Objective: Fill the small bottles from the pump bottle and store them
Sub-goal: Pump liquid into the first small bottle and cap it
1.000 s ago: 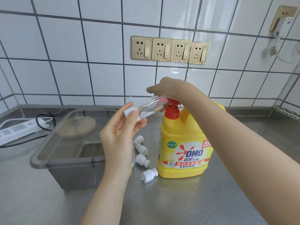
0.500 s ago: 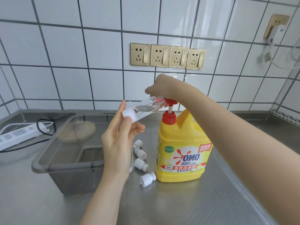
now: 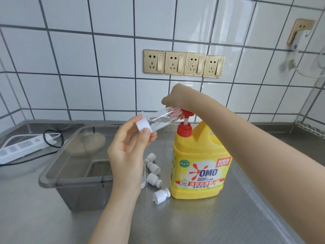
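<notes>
A yellow OMO pump bottle point(image 3: 200, 166) with a red pump stands on the steel counter. My right hand point(image 3: 177, 96) rests on top of the red pump head point(image 3: 187, 113), fingers curled over it. My left hand point(image 3: 126, 148) holds a small clear bottle point(image 3: 161, 118) by its white base, tilted, with its open neck against the pump's spout. A little clear liquid lies inside it. Several small white caps point(image 3: 153, 173) lie on the counter left of the pump bottle, and another small bottle is mostly hidden behind my left hand.
A grey translucent bin point(image 3: 70, 173) sits at left with a round beige thing inside. A white power strip point(image 3: 22, 148) with a black cord lies at the far left. Four gold sockets point(image 3: 183, 63) are on the tiled wall behind.
The pump head has risen from its pressed-down position, showing its white stem. My left hand keeps the small bottle at the spout. The camera view has shifted slightly.
</notes>
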The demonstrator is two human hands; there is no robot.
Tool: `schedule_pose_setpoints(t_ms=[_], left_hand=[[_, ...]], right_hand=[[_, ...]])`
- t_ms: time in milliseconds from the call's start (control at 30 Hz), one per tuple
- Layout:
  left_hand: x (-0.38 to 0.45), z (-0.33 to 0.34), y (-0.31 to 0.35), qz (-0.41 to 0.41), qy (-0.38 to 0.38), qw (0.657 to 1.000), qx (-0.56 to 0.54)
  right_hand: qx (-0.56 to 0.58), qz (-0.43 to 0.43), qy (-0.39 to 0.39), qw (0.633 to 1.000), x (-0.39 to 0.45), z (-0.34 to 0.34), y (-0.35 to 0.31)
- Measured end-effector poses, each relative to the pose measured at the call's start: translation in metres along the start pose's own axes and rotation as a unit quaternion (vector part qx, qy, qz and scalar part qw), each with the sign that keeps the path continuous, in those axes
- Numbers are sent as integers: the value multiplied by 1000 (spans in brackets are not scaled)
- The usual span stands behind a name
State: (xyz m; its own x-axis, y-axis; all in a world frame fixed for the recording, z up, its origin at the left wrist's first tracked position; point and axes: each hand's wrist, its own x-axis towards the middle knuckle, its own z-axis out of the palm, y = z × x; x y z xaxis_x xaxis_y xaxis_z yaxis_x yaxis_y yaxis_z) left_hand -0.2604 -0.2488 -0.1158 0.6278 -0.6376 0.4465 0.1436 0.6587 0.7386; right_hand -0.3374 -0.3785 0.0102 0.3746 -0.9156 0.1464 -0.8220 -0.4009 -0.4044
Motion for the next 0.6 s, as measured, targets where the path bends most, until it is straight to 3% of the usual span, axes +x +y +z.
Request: schedule_pose_setpoints(t_ms=[600], left_hand=[[-6,2,-2,3,33,996,83]], right_hand=[[29,-3,46,998,-1,20,5]])
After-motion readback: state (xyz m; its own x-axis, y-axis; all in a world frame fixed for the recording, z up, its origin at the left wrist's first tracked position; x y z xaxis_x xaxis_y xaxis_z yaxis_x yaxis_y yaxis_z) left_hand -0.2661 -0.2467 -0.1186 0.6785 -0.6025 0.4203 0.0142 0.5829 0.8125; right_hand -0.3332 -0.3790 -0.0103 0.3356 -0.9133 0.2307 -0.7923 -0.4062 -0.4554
